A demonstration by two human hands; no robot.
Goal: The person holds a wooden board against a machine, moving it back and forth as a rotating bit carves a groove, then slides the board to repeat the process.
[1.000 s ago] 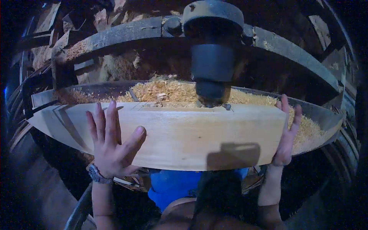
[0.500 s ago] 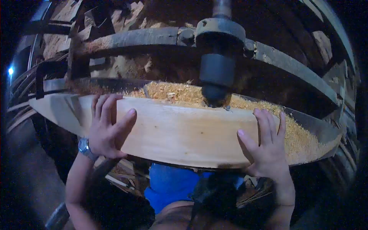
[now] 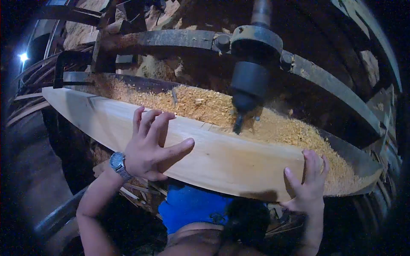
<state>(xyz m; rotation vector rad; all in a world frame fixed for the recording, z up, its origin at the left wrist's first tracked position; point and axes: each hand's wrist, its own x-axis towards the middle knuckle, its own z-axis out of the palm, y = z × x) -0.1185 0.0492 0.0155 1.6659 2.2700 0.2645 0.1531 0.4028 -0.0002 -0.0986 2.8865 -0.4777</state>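
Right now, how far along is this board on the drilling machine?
Done: the heap of wood shavings on the machine table points to cutting already made. In hand: the left hand and right hand press on the plank, with the bit at its top edge. How much cutting is left cannot be told.

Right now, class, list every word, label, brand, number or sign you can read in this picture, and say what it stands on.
None can be read: no text shows on the wooden plank, the drill head or the metal bar.
The wristwatch by the left hand has a dial too small and blurred to read.
The right hand and the sawdust carry no marks.
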